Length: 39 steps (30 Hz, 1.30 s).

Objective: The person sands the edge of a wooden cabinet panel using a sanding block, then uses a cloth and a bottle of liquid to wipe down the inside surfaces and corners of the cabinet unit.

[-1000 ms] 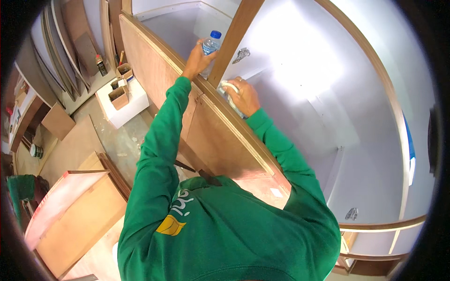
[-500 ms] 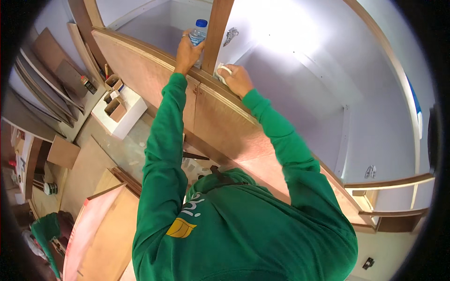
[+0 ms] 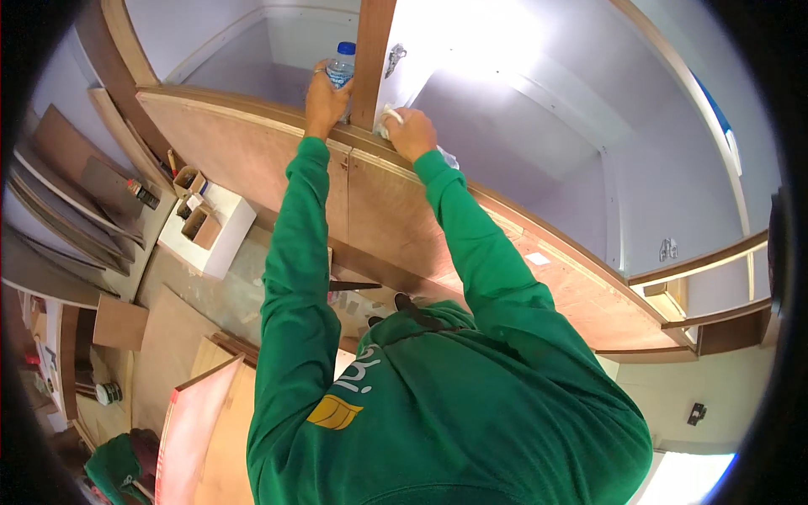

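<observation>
My left hand (image 3: 326, 101) is wrapped around a clear plastic bottle (image 3: 341, 67) with a blue cap, held upright at the cabinet's front edge, left of a brown wooden post (image 3: 371, 63). Just right of that post, my right hand (image 3: 411, 135) grips a crumpled white cloth (image 3: 386, 119) against the inner foot of the post. Part of the cloth shows beyond the wrist, while the rest is hidden by the fingers. Below both hands runs the cabinet's wooden front panel (image 3: 391, 198).
A metal hinge (image 3: 395, 59) sits on the white partition beside the post. On the left, small boxes (image 3: 202, 225) stand on a white block (image 3: 234, 220), near leaning curved boards (image 3: 63, 227). Another person in green (image 3: 115, 465) is at the lower left.
My viewpoint has shifted, so the cabinet appears turned and moved left. My right hand has changed its angle at the post, and more cloth shows past the wrist. The left hand keeps the bottle.
</observation>
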Each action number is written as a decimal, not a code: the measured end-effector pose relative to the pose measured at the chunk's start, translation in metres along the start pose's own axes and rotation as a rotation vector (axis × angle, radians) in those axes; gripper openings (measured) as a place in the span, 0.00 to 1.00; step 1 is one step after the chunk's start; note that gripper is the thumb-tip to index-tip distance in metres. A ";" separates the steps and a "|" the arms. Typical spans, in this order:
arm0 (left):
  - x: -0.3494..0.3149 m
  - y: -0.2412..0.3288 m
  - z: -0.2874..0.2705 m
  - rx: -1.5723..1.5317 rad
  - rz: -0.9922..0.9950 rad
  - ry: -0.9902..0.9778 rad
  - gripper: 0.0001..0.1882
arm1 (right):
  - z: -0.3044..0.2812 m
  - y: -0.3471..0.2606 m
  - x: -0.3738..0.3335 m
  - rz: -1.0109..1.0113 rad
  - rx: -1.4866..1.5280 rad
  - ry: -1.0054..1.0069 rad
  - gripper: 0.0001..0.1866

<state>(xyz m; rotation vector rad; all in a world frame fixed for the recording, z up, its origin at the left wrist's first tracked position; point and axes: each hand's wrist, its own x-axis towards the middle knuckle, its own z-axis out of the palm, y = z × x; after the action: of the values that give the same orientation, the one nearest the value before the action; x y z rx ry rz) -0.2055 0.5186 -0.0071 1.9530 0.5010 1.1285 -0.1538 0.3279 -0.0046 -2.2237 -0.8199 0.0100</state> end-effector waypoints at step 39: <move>0.002 0.008 -0.003 -0.071 0.062 -0.057 0.33 | -0.002 0.011 -0.010 -0.264 0.120 -0.042 0.17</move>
<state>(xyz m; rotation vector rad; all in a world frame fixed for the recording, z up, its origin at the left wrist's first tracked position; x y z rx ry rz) -0.2073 0.5164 0.0008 1.9444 0.3671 1.1114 -0.1547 0.3150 -0.0128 -1.9955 -1.1016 -0.0205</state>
